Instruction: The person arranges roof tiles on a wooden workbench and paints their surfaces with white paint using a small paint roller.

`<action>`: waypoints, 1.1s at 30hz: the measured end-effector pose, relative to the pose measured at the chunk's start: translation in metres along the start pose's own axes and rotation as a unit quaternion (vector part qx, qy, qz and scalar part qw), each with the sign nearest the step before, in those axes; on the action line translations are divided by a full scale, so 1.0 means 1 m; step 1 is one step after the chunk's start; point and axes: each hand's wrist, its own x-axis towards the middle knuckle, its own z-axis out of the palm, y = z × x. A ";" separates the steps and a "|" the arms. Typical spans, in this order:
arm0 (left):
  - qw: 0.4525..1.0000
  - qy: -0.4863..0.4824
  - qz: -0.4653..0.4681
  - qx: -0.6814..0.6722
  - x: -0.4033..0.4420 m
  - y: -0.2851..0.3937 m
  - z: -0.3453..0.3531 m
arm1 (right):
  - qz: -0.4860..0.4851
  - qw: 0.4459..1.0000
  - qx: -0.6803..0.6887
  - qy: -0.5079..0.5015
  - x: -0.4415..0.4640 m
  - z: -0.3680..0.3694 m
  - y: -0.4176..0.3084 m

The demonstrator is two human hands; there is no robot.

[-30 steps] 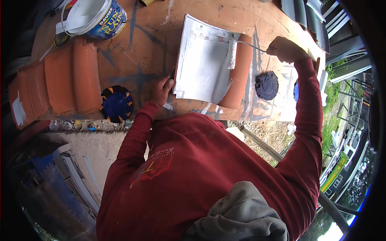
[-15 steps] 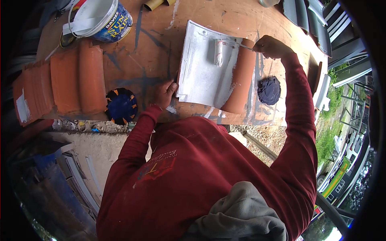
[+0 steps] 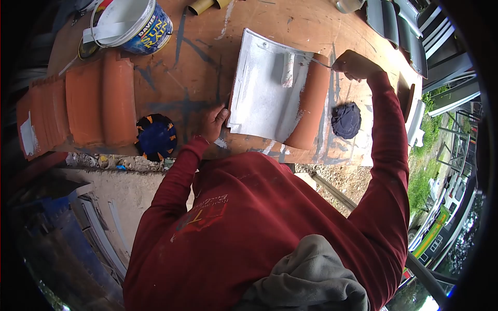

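Observation:
A curved roof tile (image 3: pixel 264 96) lies on the wooden table, mostly coated white, with bare terracotta along its right side. On the white coat rests a small paint roller (image 3: pixel 287 72), its sleeve smeared with white paint. My right hand (image 3: pixel 357 66) is closed around the roller's handle, just beyond the tile's right edge; the thin wire frame runs between them. At the tile's left edge, my left hand (image 3: pixel 213 123) grips the side with the thumb uppermost; some of its fingers are hidden.
A paint bucket (image 3: pixel 150 33) stands at the upper left. Below it are overlapping terracotta tiles (image 3: pixel 85 103). A blue round cloth (image 3: pixel 156 137) and a dark crumpled cloth (image 3: pixel 346 119) lie near the table's front edge. Dark tiles (image 3: pixel 382 23) sit at the upper right.
The roller and my right hand have shifted slightly right across the tile, toward the terracotta strip. My left hand stays at the tile's left edge.

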 end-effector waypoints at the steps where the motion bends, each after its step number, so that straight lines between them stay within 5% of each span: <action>1: 1.000 -0.007 0.001 -0.001 0.000 0.002 -0.001 | 0.013 1.000 -0.011 -0.012 -0.003 -0.007 0.008; 5: 1.000 -0.018 -0.004 0.002 -0.001 0.007 -0.001 | 0.024 0.999 -0.030 0.018 -0.012 -0.012 0.000; 9: 1.000 -0.013 -0.006 0.005 0.003 -0.004 0.003 | -0.066 0.997 0.036 0.017 0.020 0.021 -0.026; 17: 1.000 -0.019 -0.017 -0.017 0.000 0.003 0.001 | 0.032 0.999 -0.008 -0.011 -0.011 -0.023 -0.003; 33: 1.000 0.001 0.002 -0.015 -0.001 0.004 -0.001 | -0.064 0.998 -0.020 -0.005 0.029 -0.018 -0.020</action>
